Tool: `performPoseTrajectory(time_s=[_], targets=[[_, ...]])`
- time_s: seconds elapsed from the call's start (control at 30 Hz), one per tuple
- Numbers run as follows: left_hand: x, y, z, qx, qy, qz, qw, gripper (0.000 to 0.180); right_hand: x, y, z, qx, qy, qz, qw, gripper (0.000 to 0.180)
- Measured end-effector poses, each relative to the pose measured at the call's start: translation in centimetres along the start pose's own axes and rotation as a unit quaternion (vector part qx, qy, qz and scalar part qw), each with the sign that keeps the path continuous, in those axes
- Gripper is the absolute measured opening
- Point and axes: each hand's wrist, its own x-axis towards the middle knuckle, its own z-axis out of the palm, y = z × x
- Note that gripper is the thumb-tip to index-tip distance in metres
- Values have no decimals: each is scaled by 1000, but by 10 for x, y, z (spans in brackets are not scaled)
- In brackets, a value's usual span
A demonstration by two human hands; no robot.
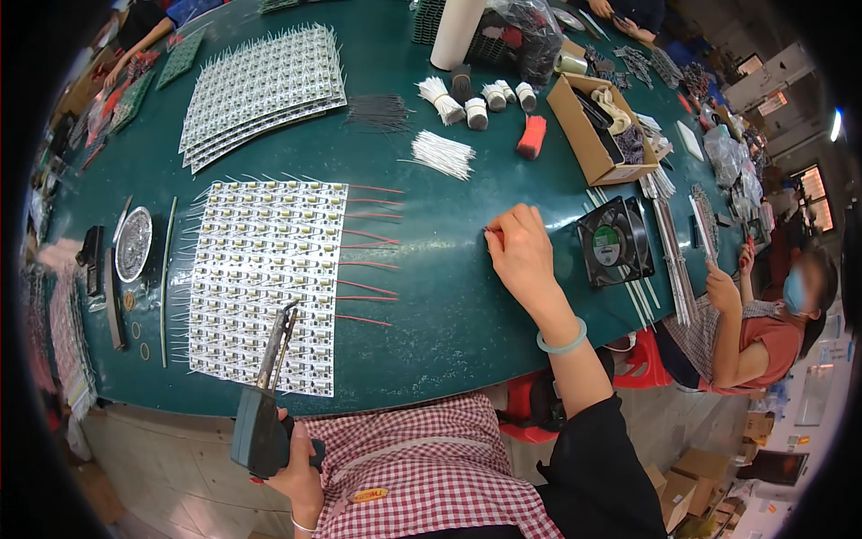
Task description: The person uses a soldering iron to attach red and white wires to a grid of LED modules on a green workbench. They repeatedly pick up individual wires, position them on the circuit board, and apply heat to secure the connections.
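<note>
My left hand (296,467) is wrapped round the dark grip of a soldering gun (256,431). The gun's bent tip reaches over the lower right part of a white circuit board panel (211,296), which is covered with rows of small components. I cannot tell whether the tip touches it. Several red wires (370,264) stick out from the panel's right edge, and pale wires fringe its left edge. To the right of these wires, my right hand (523,247) is pinched closed just above the green table (431,350). A tiny dark bit shows at its fingertips, too small to name.
A stack of similar panels (260,85) lies at the back left. Loose black wires (377,113), white wires (444,154) and a red wire bundle (532,136) lie behind my right hand. A fan (615,241) and a cardboard box (584,144) stand right. A co-worker (763,323) sits at the right.
</note>
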Motion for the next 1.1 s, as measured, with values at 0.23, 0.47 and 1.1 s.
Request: performPoseTrajectory(time_s=[0.23,0.47,1.1], targets=[[1,-3,-3,8,-12,-22,1000,34,4,-3,3,-18,-12,27,999,8],[2,2,-1,9,-5,-39,999,33,4,3,1,8,-33,68,997,5],[7,7,6,25,1,-41,999,33,15,16,-32,291,-10,207,934,10]])
